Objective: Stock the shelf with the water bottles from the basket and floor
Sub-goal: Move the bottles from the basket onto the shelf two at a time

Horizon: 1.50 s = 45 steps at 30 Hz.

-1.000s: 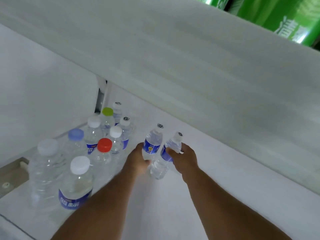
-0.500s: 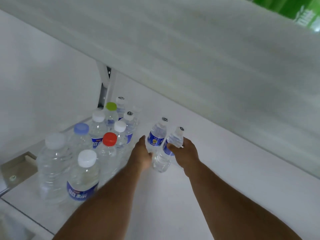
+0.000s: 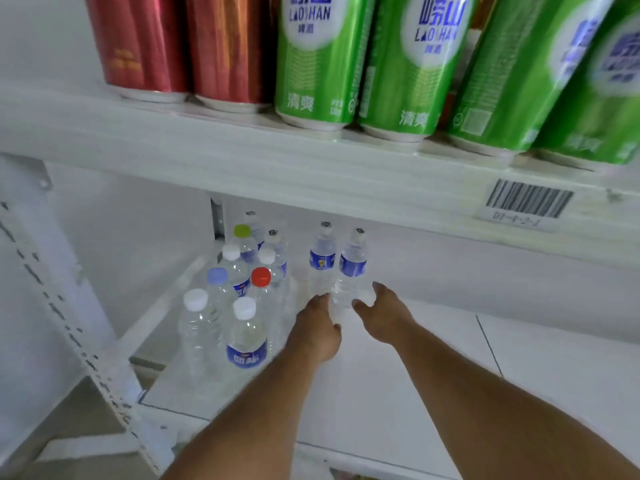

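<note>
Lower white shelf board (image 3: pixel 398 393), taken as landmark. Standing upright on it, toward the back: two small clear plastic water bottles with blue labels, side by side and nearly touching, the left one (image 3: pixel 321 261) and the right one (image 3: pixel 352 268).

Left hand (image 3: pixel 317 332): reaches in over the board, fingertips at the foot of the left bottle; whether they grip it cannot be told, the fingers being hidden behind the back of the hand.

Right hand (image 3: pixel 382 315): fingers spread and loosely bent around the foot of the right bottle, thumb on its left side, touching or just beside it.

To the left on the same board: a cluster of clear water bottles (image 3: pixel 239 292), upright, packed close, with white, pale blue, red and lime-green caps.

On the white shelf above the board (image 3: pixel 242 157): two red drink cans (image 3: pixel 180 43) at left, green drink cans (image 3: pixel 412 64) to their right. A barcode label (image 3: pixel 526 204) sits on that shelf's front edge, at right.
</note>
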### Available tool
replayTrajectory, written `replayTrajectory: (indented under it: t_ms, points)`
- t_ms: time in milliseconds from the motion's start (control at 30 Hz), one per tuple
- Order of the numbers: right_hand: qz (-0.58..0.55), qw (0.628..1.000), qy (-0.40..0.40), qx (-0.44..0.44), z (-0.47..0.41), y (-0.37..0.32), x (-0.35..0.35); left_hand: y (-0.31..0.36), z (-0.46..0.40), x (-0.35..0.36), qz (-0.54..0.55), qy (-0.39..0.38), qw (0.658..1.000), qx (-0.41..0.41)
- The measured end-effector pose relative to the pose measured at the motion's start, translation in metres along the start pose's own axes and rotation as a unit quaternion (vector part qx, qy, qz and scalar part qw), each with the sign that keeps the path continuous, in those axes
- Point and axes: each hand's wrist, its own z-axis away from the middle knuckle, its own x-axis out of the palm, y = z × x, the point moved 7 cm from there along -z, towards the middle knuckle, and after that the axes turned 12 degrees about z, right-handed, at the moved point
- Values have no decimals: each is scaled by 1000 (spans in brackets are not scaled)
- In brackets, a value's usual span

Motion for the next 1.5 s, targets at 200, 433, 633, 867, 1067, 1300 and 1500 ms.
replayTrajectory:
  t_ms: [200, 433, 633, 867, 1067, 1300, 1500]
  points:
    - [198, 979, -18, -55, 97, -4, 20, 6, 73, -18, -159, -90, 981, 65]
    - [213, 975, -37, -49, 170, -10, 36, -2, 140, -37, -179, -131, 973, 68]
    - [214, 974, -34, -72, 219, -17, 40, -12, 188, -48, -170, -140, 974, 53]
    - [170, 975, -26, -140, 287, -6, 86, -49, 252, -34, -198, -156, 968, -8]
    - [164, 972, -77, -148, 346, 26, 140, -91, 313, -4, -246, -205, 947, -31]
    - [169, 965, -175, -102, 392, 57, 195, -144, 352, 12, -248, -246, 934, -77]
    - [175, 957, -228, -41, 398, 61, 241, -206, 356, 17, -259, -308, 910, -97]
